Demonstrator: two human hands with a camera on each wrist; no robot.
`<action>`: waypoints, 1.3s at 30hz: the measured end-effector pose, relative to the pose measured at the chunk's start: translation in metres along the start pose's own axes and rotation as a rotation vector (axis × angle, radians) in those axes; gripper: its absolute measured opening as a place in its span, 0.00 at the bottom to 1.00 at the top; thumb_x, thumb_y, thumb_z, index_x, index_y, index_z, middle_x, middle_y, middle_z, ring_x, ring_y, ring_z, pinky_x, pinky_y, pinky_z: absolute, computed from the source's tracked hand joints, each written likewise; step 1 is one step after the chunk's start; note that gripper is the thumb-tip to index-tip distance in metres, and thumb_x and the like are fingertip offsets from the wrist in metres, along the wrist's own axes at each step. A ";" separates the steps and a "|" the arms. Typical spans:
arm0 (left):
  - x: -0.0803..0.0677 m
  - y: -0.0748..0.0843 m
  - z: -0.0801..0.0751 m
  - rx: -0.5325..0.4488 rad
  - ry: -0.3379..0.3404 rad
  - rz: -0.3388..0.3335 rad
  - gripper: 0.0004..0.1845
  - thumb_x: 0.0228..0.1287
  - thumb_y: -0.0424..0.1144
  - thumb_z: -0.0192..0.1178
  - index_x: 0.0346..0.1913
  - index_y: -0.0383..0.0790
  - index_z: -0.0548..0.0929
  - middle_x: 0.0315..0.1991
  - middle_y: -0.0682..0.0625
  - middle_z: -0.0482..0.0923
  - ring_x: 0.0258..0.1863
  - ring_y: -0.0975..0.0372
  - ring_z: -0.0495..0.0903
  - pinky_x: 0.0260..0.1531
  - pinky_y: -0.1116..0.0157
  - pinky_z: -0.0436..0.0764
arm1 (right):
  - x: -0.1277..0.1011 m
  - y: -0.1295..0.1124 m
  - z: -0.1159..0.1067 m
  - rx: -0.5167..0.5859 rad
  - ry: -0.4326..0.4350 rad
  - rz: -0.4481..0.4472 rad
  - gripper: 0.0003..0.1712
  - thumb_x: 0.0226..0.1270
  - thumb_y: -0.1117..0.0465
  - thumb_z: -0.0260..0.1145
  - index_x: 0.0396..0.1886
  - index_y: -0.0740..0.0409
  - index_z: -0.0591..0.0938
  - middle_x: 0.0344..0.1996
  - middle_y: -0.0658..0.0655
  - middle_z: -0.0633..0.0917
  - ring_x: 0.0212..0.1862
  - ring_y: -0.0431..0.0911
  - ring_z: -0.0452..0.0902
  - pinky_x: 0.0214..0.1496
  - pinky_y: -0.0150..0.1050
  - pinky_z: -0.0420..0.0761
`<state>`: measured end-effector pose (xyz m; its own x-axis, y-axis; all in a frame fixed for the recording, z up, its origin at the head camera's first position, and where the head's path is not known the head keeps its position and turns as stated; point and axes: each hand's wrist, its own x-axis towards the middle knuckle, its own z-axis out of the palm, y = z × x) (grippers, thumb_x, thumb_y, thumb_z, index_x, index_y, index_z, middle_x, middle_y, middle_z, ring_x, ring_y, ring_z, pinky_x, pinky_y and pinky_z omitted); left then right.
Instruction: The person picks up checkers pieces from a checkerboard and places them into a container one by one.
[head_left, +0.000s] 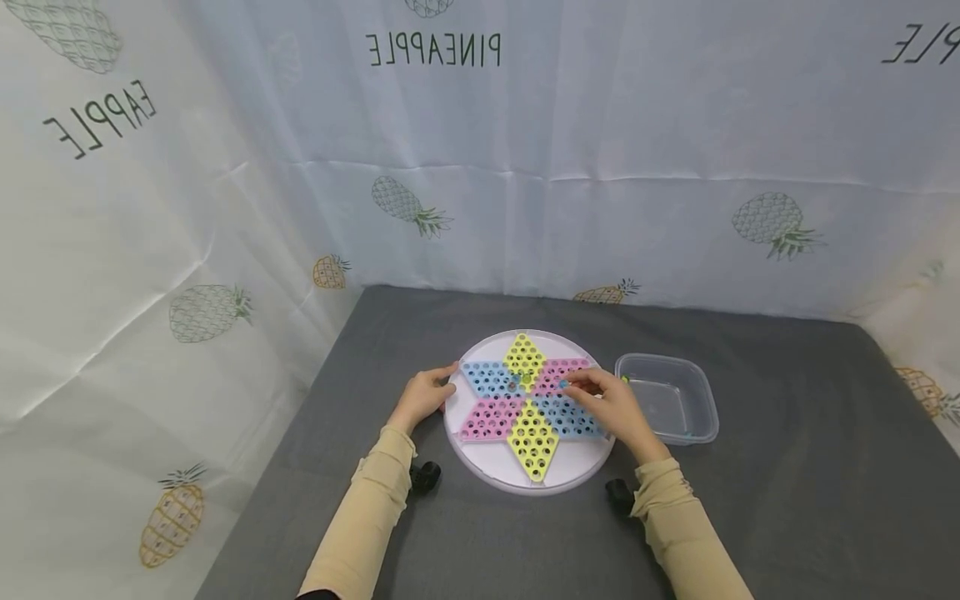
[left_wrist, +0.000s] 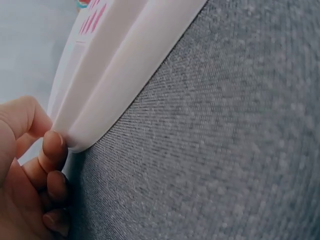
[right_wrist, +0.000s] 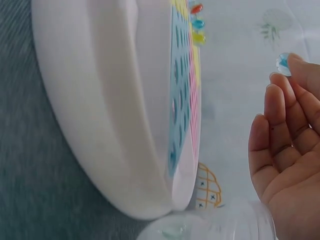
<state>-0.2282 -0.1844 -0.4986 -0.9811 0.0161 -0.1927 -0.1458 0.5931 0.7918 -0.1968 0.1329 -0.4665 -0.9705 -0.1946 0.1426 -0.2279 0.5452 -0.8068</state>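
Observation:
A round white Chinese checkers board lies on the grey cloth, with a star of yellow, pink and blue hole-filled sections. My left hand grips its left rim; the left wrist view shows the thumb and fingers at the board's edge. Above the right part of the star, my right hand pinches a clear marble with a blue core between thumb and fingertip. Near the star's centre sit a red marble, a blue marble and a yellow marble.
To the right of the board stands a clear plastic box with a few small coloured pieces along its edges. Grey cloth covers the table. Pineapple-print curtains hang behind and at the sides.

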 end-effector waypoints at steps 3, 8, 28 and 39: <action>0.000 0.002 0.000 0.027 0.014 0.001 0.26 0.59 0.39 0.55 0.62 0.53 0.73 0.11 0.52 0.68 0.11 0.64 0.65 0.17 0.69 0.64 | -0.001 0.003 -0.005 -0.013 0.022 -0.004 0.18 0.60 0.50 0.65 0.45 0.54 0.83 0.39 0.53 0.85 0.38 0.41 0.78 0.41 0.35 0.77; -0.001 0.005 0.000 0.110 0.059 -0.030 0.23 0.61 0.43 0.54 0.61 0.55 0.75 0.12 0.53 0.69 0.11 0.64 0.67 0.17 0.69 0.64 | -0.004 0.007 -0.014 -0.027 0.047 0.027 0.17 0.61 0.49 0.64 0.45 0.53 0.83 0.38 0.54 0.84 0.39 0.42 0.77 0.42 0.36 0.77; -0.007 0.009 0.006 0.206 0.052 -0.004 0.23 0.66 0.40 0.47 0.64 0.57 0.71 0.17 0.45 0.71 0.10 0.66 0.51 0.13 0.68 0.55 | -0.021 0.041 -0.058 -0.138 0.144 0.121 0.22 0.62 0.46 0.61 0.48 0.55 0.82 0.39 0.57 0.84 0.33 0.25 0.71 0.37 0.28 0.74; -0.009 0.006 0.004 0.064 -0.007 -0.020 0.23 0.67 0.40 0.49 0.65 0.56 0.70 0.42 0.42 0.82 0.12 0.64 0.62 0.18 0.67 0.68 | -0.020 0.051 -0.072 -0.264 0.033 0.173 0.21 0.65 0.48 0.60 0.47 0.60 0.81 0.41 0.62 0.83 0.43 0.54 0.78 0.41 0.46 0.76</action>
<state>-0.2202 -0.1780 -0.4944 -0.9772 0.0095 -0.2121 -0.1564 0.6436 0.7492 -0.1946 0.2236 -0.4688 -0.9977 -0.0563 0.0380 -0.0675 0.7618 -0.6443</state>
